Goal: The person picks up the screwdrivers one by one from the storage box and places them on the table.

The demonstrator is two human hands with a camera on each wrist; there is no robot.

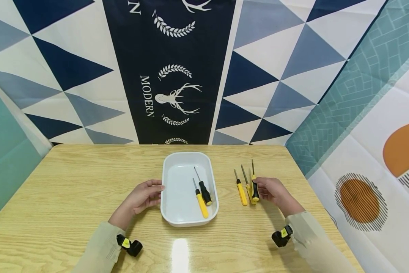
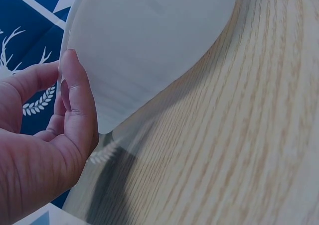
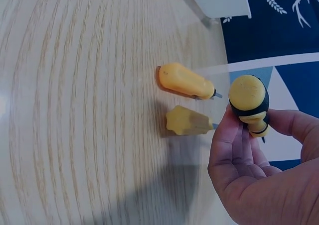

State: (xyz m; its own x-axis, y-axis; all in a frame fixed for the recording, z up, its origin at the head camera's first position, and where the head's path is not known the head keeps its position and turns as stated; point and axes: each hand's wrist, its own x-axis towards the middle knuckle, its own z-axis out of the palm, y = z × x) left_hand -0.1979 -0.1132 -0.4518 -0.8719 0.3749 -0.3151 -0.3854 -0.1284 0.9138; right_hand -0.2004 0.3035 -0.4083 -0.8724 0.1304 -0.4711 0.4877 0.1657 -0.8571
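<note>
A white plastic tray point(image 1: 177, 222) sits on the table; a screwdriver with a black handle point(image 1: 205, 193) and one with a yellow handle point(image 1: 202, 204) lie inside at its right. My left hand point(image 1: 148, 196) pinches the tray's left rim, with fingers point(image 2: 79, 93) against the outer wall. My right hand point(image 1: 272, 190) grips a black-and-yellow-handled screwdriver point(image 3: 247, 93) between thumb and fingers, its shaft pointing away from me and its handle raised above the table. Just left of it lie a screwdriver with a plain yellow handle point(image 3: 189, 121) and a yellow screwdriver with a black collar point(image 3: 184, 80).
The wooden table point(image 1: 71, 201) reaches back to a patterned cloth wall point(image 1: 177, 76). Another patterned cloth point(image 1: 368, 159) borders the table's right edge. Small black cameras are strapped over both sleeves.
</note>
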